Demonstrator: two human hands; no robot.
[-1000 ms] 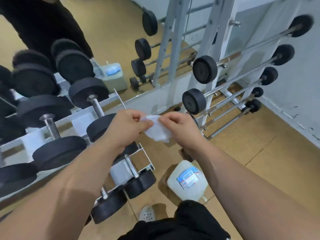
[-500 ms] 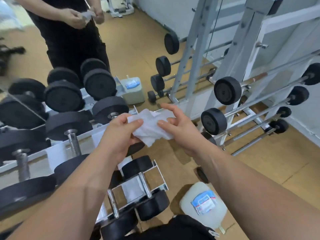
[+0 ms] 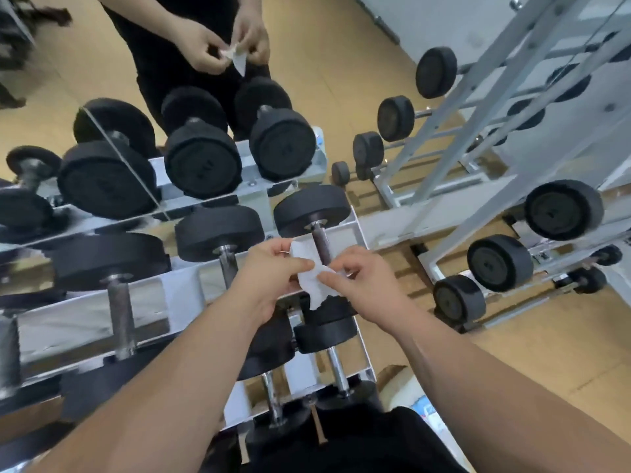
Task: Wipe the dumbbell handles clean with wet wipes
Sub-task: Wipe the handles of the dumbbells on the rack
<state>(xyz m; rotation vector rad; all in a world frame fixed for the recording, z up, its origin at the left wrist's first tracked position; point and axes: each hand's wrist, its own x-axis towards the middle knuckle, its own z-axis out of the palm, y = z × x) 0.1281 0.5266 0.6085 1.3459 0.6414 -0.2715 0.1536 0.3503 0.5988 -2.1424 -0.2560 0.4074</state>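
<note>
My left hand and my right hand both pinch a white wet wipe, stretched between them above the dumbbell rack. Just behind the wipe stands the dark handle of a black dumbbell at the rack's right end. More black dumbbells lie to its left, one with a steel handle. Smaller dumbbells sit on the lower shelf under my hands.
A mirror behind the rack reflects the dumbbells and a person holding a wipe. To the right a grey frame carries several fixed barbells. A white wipes container lies on the wooden floor by my legs.
My view tilted up and moved closer to the rack. Both hands carried the wipe forward over the right-end dumbbell handle, and the wipe now hangs narrower between my fingers.
</note>
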